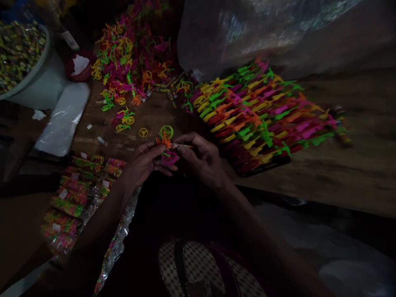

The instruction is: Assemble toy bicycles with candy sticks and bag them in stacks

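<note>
- Toy bicycle (167, 145), orange with one green and one pink wheel, sits between my two hands, just above the counter (355, 165) edge.
- Left hand (144, 165): fingers pinched on it.
- Right hand (202, 159): fingers pinched on its other end.
- Rows of bright toys (260, 115) lie to the right, packets (77, 194) to the left.

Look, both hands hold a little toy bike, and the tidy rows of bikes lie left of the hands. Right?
Not quite. The head view shows the tidy rows of bikes to the right of the hands, not the left. The rest holds: the left hand and the right hand hold the little toy bike together.
</note>
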`<action>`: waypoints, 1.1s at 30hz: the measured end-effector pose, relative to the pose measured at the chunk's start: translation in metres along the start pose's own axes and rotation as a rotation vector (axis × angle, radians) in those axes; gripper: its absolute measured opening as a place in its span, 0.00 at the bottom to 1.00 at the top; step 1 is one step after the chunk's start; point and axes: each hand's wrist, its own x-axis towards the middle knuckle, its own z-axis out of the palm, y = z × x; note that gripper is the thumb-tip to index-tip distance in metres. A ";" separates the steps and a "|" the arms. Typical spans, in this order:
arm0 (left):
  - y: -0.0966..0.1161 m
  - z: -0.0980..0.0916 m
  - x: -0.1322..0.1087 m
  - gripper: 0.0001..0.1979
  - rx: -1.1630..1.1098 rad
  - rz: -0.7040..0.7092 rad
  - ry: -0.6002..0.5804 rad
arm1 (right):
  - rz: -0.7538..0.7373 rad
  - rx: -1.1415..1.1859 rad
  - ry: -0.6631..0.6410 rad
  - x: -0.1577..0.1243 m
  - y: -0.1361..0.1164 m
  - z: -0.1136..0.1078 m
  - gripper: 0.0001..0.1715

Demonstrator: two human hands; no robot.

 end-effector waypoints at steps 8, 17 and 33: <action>-0.007 -0.002 0.000 0.06 -0.155 -0.088 -0.036 | 0.124 0.181 -0.007 -0.004 0.010 0.003 0.20; -0.008 -0.001 -0.001 0.10 -0.084 -0.075 -0.009 | 0.002 0.033 0.011 -0.006 0.003 0.002 0.19; -0.014 0.002 0.001 0.20 0.139 -0.054 0.047 | -0.092 -0.228 -0.046 -0.017 -0.001 -0.008 0.17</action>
